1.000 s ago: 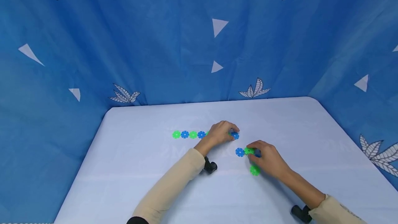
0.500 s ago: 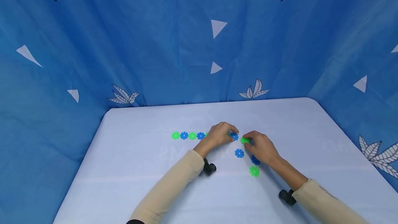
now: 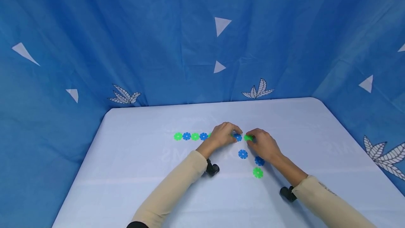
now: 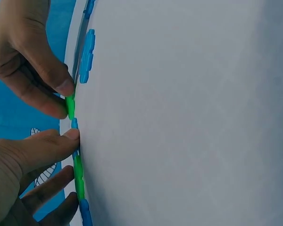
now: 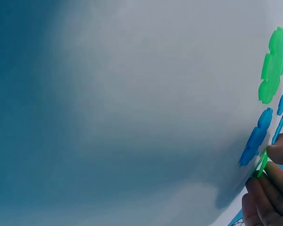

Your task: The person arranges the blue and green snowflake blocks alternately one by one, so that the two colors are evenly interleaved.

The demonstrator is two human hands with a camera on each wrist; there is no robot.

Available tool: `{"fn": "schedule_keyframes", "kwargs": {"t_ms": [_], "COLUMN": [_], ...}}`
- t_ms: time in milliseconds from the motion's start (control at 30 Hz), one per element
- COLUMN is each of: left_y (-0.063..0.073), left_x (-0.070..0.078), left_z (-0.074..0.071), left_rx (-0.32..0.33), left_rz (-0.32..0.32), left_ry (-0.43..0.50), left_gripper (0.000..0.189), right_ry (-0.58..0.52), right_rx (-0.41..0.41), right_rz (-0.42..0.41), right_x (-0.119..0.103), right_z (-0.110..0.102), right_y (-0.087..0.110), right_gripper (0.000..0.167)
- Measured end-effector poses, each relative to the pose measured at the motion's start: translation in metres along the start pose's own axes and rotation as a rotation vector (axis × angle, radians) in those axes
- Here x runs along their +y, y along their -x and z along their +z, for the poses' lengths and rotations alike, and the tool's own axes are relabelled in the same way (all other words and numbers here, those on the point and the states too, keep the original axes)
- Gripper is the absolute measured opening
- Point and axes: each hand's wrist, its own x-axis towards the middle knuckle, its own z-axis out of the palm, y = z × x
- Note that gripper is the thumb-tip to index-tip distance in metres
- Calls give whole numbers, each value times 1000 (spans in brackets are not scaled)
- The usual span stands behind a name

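A row of alternating green and blue notched interlocking discs (image 3: 195, 136) lies flat on the table, its middle hidden behind my left hand (image 3: 222, 134). That hand pinches the blue disc (image 3: 238, 137) at the row's right end between thumb and fingers. Just to its right, my right hand (image 3: 264, 146) holds a green disc (image 3: 248, 138) by its edges. The left wrist view has the held green disc (image 4: 70, 108) very close to the end blue disc (image 4: 74, 123); whether they touch I cannot tell.
Nearer the person lie two loose blue discs, one on the left (image 3: 243, 154) and another blue disc (image 3: 259, 161) under the right wrist, plus a loose green disc (image 3: 257, 172). The white table (image 3: 126, 171) ends at a blue patterned curtain (image 3: 177, 45). Black wrist cameras hang below both sleeves.
My right hand has lifted the green disc away from the loose blue ones and carried it up and left to the row's end. The left hand stays at the row.
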Motion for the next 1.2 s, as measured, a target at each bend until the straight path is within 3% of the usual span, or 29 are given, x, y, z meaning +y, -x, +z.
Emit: {"fn": "schedule_keyframes", "kwargs": {"t_ms": [300, 933, 1200], "left_y": [0, -3, -1], "left_x": [0, 1, 2], "left_z": [0, 0, 1], "left_rx": [-4, -8, -29], "left_rz": [6, -7, -37], "left_ry": [3, -2, -6], "left_gripper": [33, 35, 38], "right_ry": [23, -56, -50], "right_rx": [9, 12, 11], "right_rz": [18, 17, 11], "right_x": [-1, 1, 0], "right_z": [3, 2, -1], "right_y": [-1, -3, 0], "right_gripper": [30, 33, 38]}}
